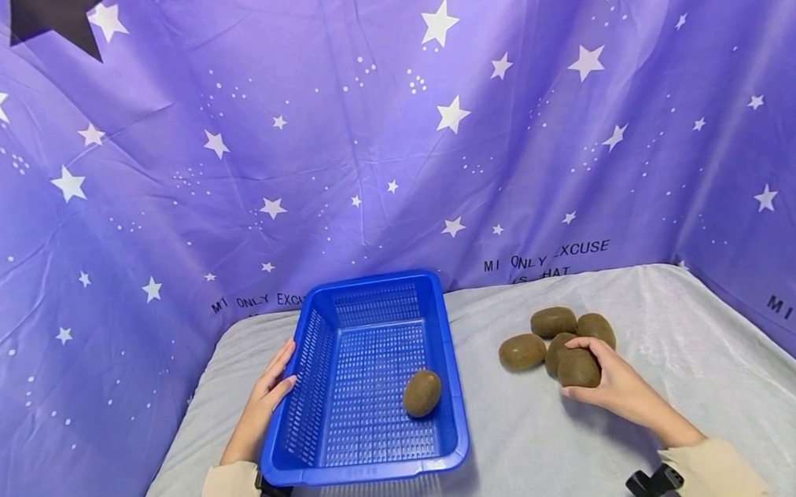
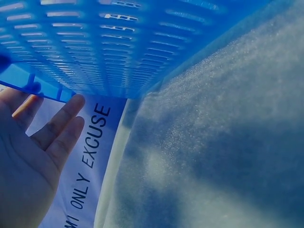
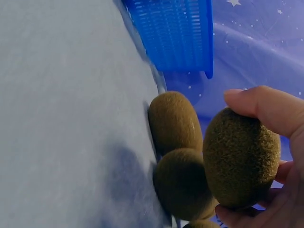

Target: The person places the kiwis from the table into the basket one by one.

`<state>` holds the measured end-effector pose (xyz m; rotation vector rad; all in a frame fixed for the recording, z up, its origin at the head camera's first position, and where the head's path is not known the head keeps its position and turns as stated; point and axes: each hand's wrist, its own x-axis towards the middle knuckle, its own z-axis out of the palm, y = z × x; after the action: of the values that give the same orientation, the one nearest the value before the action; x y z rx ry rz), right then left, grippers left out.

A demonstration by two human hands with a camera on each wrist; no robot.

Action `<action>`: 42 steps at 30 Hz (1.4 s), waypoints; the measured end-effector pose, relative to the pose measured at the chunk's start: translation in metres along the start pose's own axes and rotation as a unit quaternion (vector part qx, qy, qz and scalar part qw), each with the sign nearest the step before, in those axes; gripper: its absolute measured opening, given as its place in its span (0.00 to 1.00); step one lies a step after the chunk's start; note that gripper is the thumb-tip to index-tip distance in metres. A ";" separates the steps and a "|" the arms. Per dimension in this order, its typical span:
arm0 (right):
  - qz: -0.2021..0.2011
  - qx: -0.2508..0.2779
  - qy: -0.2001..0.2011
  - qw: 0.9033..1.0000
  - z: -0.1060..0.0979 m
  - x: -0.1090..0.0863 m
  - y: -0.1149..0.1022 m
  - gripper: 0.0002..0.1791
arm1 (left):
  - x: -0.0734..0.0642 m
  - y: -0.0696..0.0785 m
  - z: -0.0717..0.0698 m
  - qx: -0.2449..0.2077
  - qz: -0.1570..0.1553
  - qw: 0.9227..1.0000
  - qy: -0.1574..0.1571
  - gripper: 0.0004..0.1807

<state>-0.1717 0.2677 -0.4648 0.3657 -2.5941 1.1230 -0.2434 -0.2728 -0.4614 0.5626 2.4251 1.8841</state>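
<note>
In the foreground, a blue, rectangular, perforated plastic basket (image 1: 368, 472) stands on a counter draped in pale grey cloth (image 1: 515, 451); a single brown, oval kiwifruit (image 1: 422, 394) lies inside, near the right wall. To its right, the right hand (image 1: 620, 391) curves thumb and fingers around a plump brown kiwifruit with fuzzy, finely speckled skin (image 3: 240, 159). The left hand (image 1: 261, 406), fingers extended, rests at the basket's left rim. Just beyond the held fruit, four similar kiwifruit (image 1: 554, 322) form a loose cluster, smooth-outlined and matt. Behind everything hangs a purple fabric curtain with white stars and black lettering (image 1: 359, 125).
</note>
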 end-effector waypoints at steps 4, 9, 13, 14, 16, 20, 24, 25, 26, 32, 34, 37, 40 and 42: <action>-0.017 0.013 0.002 1.000 0.004 0.004 -0.006 0.35 | -0.004 0.017 0.004 0.010 0.000 1.000 -0.002 0.30; -0.042 0.024 0.004 0.999 0.009 0.010 -0.014 0.34 | -0.006 0.022 0.006 0.021 -0.004 1.000 -0.003 0.30; -0.050 0.012 -0.004 0.999 0.011 0.013 -0.022 0.33 | -0.003 0.008 0.002 0.015 0.002 1.000 -0.004 0.30; -0.052 0.010 -0.008 0.999 0.012 0.014 -0.024 0.32 | -0.002 0.003 0.000 0.015 0.004 1.000 -0.004 0.30; -0.056 0.008 -0.014 0.998 0.014 0.016 -0.028 0.32 | 0.000 -0.005 -0.002 0.019 0.006 1.000 -0.003 0.30; -0.065 0.007 -0.021 0.998 0.016 0.020 -0.036 0.32 | 0.001 -0.013 -0.004 0.029 0.011 1.000 -0.002 0.30; -0.068 0.019 -0.036 0.997 0.019 0.024 -0.045 0.32 | 0.001 -0.012 -0.004 0.025 0.012 1.000 -0.005 0.30; -0.067 0.022 -0.040 0.997 0.020 0.025 -0.048 0.32 | 0.001 -0.012 -0.004 0.023 0.013 1.000 -0.006 0.30; -0.067 0.025 -0.043 0.997 0.020 0.026 -0.050 0.32 | 0.001 -0.012 -0.004 0.021 0.011 1.000 -0.006 0.30; -0.074 0.024 -0.045 0.996 0.026 0.031 -0.062 0.32 | 0.001 -0.016 -0.005 0.018 0.009 1.000 -0.003 0.30; -0.078 0.028 -0.049 0.995 0.028 0.032 -0.066 0.32 | 0.001 -0.017 -0.005 0.019 0.010 1.000 -0.001 0.30; -0.085 0.031 -0.055 0.994 0.031 0.034 -0.071 0.32 | 0.001 -0.016 -0.004 0.018 0.012 1.000 0.001 0.30; -0.087 0.037 -0.061 0.994 0.033 0.036 -0.077 0.32 | 0.001 -0.015 -0.003 0.016 0.010 1.000 0.000 0.30; -0.085 0.041 -0.064 0.993 0.034 0.038 -0.081 0.32 | 0.001 -0.015 -0.003 0.012 0.010 1.000 -0.001 0.30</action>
<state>-0.1846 0.1845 -0.4197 0.6844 -2.5715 1.1834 -0.2492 -0.2782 -0.4745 0.5909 2.4526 1.8629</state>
